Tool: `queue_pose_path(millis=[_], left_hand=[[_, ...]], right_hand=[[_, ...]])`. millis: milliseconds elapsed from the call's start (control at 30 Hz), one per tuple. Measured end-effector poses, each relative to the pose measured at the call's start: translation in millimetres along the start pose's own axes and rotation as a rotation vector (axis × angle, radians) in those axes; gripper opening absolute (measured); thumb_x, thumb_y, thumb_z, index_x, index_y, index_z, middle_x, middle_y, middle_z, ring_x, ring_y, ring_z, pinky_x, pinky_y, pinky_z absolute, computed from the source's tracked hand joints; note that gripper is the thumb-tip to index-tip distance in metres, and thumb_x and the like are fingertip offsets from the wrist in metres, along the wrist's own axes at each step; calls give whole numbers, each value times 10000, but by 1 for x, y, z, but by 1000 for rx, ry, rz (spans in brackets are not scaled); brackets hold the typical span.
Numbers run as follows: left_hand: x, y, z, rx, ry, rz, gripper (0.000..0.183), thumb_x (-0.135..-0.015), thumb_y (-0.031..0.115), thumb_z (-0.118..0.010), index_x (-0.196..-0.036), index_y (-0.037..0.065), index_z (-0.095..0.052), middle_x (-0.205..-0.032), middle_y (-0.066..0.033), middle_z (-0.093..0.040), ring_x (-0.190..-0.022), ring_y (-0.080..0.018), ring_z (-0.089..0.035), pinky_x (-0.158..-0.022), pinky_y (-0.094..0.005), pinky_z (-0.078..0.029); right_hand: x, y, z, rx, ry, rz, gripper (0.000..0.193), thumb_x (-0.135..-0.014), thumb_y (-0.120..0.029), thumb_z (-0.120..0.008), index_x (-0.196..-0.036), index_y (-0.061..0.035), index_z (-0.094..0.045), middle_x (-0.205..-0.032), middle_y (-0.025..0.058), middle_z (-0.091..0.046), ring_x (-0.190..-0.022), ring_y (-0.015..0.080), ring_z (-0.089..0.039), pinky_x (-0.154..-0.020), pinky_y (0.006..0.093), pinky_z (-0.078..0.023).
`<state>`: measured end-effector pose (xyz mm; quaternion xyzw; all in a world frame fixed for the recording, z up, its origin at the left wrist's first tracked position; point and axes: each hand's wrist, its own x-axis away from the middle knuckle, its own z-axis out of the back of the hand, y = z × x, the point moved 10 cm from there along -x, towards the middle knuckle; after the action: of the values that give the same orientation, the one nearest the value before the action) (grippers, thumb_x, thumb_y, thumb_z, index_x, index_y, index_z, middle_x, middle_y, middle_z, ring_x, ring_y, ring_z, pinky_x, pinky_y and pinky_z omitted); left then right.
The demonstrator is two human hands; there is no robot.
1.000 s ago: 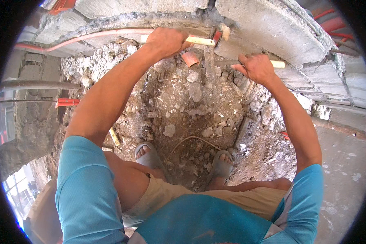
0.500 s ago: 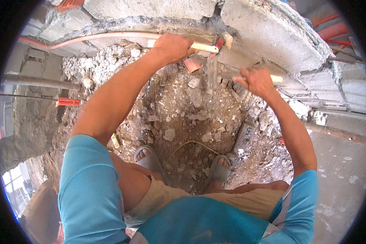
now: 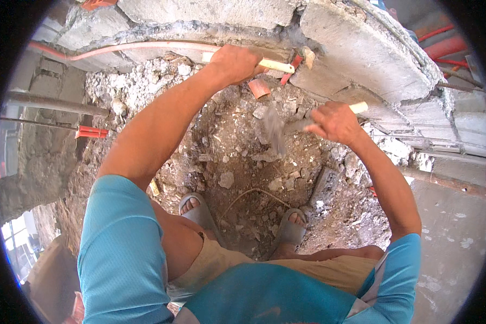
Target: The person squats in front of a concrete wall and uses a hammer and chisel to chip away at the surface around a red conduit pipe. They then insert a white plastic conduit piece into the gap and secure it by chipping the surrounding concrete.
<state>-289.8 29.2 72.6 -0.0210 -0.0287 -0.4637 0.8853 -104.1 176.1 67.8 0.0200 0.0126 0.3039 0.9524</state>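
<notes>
My left hand is wrapped round a cream-coloured rod, held roughly level along the foot of the broken concrete wall. The rod's right end lies beside a narrow red piece; whether they touch I cannot tell. My right hand grips a hammer by its pale yellow handle, whose butt sticks out to the right of the fist. Motion smears the hammer's grey head, which is over the rubble below the rod, apart from it. A short orange pipe piece lies just under the rod.
Broken concrete slabs form the wall ahead, with a pinkish conduit along it. Loose rubble covers the ground around my sandalled feet. A pipe and an orange sleeve jut in from the left. A block lies near my right foot.
The hammer head has swung away from the wall and the rod's end, toward me. My right hand has moved slightly nearer me. My left hand keeps its hold on the rod.
</notes>
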Motion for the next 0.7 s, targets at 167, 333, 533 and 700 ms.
queue_pose_path(millis=[167, 333, 533, 700], left_hand=[[-8, -3, -2, 129, -58, 147, 498, -1109, 543, -544, -1247, 100, -725, -1047, -181, -804, -972, -387, -789, -855, -535, -629], [-7, -29, 19, 15, 48, 69, 534, -1106, 577, -537, -1276, 102, -714, -1044, -185, -800, -969, -398, -785, -850, -554, -622], [22, -43, -7, 42, -5, -2, 538, -1089, 603, -552, -1282, 129, -719, -1011, -193, -790, -929, -429, -765, -827, -573, -601], [25, -44, -11, 130, 44, -96, 584, -1072, 638, -562, -1329, 140, -726, -998, -193, -784, -947, -438, -754, -840, -569, -585]], right_hand=[[-1, 54, -20, 54, -157, -369, 557, -1065, -661, -523, -1030, -123, -664, -845, 164, -760, -816, 381, -763, -702, 532, -595], [-8, 64, 0, 73, -85, -372, 603, -1079, -695, -486, -1039, -123, -670, -830, 162, -753, -764, 384, -753, -637, 539, -580], [-4, -59, -24, -137, -141, 55, 584, -1074, -663, -515, -973, -106, -657, -769, 121, -709, -778, 370, -742, -659, 517, -586], [2, -56, -30, -156, -205, -26, 532, -1065, -613, -581, -952, -98, -656, -778, 128, -726, -737, 375, -736, -648, 514, -578]])
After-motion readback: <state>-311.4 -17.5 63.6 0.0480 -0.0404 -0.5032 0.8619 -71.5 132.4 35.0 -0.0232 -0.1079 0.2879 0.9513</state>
